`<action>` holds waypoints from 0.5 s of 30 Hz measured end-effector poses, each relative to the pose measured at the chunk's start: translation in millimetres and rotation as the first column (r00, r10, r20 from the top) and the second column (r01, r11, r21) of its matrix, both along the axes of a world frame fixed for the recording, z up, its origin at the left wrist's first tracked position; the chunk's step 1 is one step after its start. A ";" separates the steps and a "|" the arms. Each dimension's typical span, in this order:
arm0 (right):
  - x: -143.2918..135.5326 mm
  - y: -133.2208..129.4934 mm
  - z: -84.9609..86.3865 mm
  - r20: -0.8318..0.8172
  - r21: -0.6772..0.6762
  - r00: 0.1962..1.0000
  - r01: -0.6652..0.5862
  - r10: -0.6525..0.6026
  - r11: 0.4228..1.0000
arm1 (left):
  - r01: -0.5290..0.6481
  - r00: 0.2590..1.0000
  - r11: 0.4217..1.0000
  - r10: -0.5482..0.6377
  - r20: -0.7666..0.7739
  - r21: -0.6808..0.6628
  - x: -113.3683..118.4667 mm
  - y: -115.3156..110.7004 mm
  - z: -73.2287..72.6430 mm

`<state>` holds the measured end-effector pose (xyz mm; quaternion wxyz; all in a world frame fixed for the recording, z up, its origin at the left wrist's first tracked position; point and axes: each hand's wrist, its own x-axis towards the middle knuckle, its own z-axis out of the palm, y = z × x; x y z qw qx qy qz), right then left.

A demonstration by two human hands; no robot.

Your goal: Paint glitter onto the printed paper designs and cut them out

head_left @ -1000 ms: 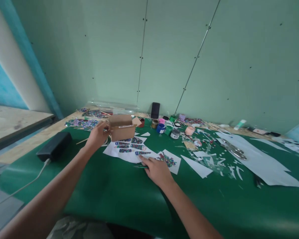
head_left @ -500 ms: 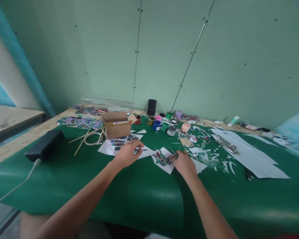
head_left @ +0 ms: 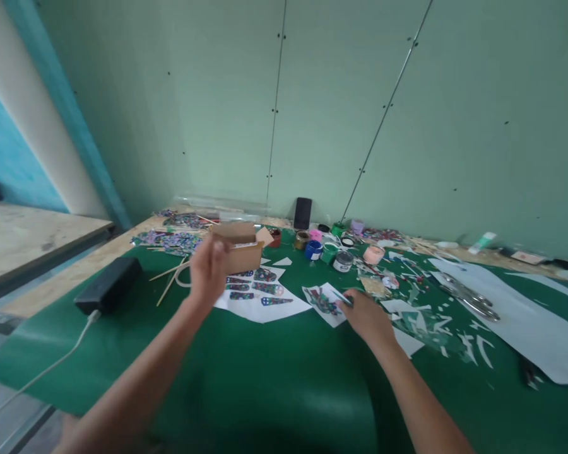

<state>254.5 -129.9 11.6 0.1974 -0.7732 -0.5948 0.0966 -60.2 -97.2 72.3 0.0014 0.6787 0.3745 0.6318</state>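
Observation:
My left hand point(head_left: 208, 268) is raised at the near left side of an open cardboard box point(head_left: 245, 257), its fingers curled together; what they hold, if anything, is too blurred to make out. Beside the box lies a white sheet point(head_left: 260, 310) bearing several dark patterned pieces. My right hand point(head_left: 366, 315) pinches a thin tool point(head_left: 343, 297), its tip over the right side of a smaller paper with a coloured pattern point(head_left: 325, 304).
Paint jars point(head_left: 313, 250) stand behind the papers, near an upright phone point(head_left: 302, 214). A black power adapter point(head_left: 108, 285) and thin sticks point(head_left: 170, 284) lie left. Paper scraps point(head_left: 421, 321), metal scissors point(head_left: 471, 297) and a long white sheet point(head_left: 539, 328) lie right.
My left hand has left the patterned sheet, moving left and up to the box; more of the pieces now show. My right hand stays by the smaller paper. The view has shifted left.

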 end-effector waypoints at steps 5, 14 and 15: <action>-9.5 11.2 11.3 0.109 0.017 0.994 0.027 -0.029 0.999 | -0.233 0.926 0.959 0.270 0.265 -0.161 -59.1 66.1 43.8; -1.2 15.2 -21.5 0.166 0.012 0.982 -0.093 0.090 0.996 | -0.205 0.977 0.694 0.192 -0.098 -0.690 -76.4 189.3 63.0; 0.5 13.5 -28.8 0.182 0.032 0.980 -0.091 0.083 0.995 | -0.200 0.979 0.671 0.169 -0.116 -0.714 -75.2 200.0 60.8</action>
